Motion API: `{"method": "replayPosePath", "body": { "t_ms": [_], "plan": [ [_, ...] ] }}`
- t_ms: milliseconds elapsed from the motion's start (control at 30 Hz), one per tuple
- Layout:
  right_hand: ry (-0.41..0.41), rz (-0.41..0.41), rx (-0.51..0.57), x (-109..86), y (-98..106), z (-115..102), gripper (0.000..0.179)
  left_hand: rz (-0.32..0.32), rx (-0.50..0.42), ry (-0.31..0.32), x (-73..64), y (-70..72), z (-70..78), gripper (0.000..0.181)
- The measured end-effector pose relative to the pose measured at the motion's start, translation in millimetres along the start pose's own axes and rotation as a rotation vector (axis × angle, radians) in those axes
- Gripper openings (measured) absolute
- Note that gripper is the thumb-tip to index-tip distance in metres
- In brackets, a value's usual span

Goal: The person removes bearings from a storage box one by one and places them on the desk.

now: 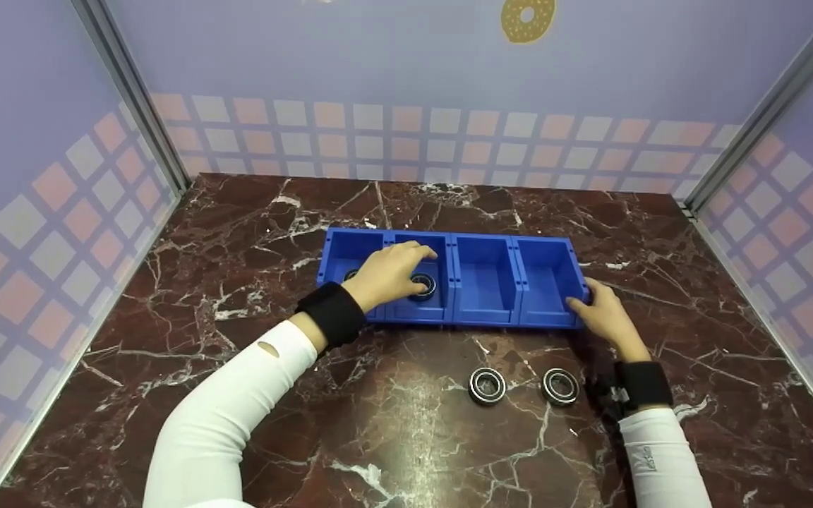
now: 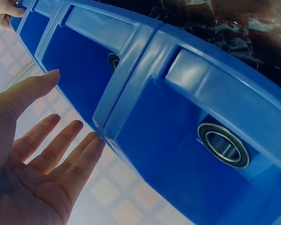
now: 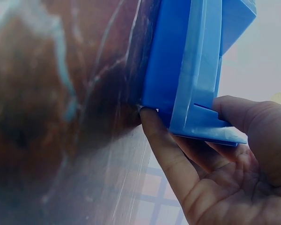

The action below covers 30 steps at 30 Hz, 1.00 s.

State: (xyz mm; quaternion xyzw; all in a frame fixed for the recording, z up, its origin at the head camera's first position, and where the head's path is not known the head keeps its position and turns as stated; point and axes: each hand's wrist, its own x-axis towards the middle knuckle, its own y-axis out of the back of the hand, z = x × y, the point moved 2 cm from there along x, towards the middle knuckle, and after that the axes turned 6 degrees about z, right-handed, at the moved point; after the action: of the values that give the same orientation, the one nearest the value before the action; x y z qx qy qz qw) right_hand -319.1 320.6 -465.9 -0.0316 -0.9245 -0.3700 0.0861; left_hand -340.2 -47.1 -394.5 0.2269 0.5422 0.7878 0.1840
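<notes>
A row of blue bins [image 1: 485,282] with several compartments stands on the marbled table. Over the second compartment from the left hovers my left hand [image 1: 392,271], its fingers spread and nothing held in the left wrist view. Below it lies a ball bearing [image 1: 432,286] in that compartment. Another bearing [image 2: 243,157] sits in the leftmost compartment, against the front wall; the left hand partly hides it in the head view. My right hand [image 1: 605,316] grips the right end of the bins, thumb [image 3: 234,110] over the rim and fingers beneath and outside the wall.
Two more bearings [image 1: 474,388] lie flat on the table [image 1: 293,437] in front of the bins, left of the right forearm. Tile-patterned walls [image 1: 406,134] enclose the table at the back and both sides.
</notes>
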Motion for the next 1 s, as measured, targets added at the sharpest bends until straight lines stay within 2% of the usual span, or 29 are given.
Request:
{"method": "replayPosePath", "body": {
  "t_ms": [600,1000],
  "plan": [
    [0.002,0.005,0.001,0.3,0,1,0.039,-0.057,0.061,-0.006,20.7,-21.7,-1.3,0.051],
    [0.027,0.019,-0.015,-0.4,0,0,0.038,-0.104,0.077,0.040,31.7,-29.5,-1.7,0.051]
  ]
}}
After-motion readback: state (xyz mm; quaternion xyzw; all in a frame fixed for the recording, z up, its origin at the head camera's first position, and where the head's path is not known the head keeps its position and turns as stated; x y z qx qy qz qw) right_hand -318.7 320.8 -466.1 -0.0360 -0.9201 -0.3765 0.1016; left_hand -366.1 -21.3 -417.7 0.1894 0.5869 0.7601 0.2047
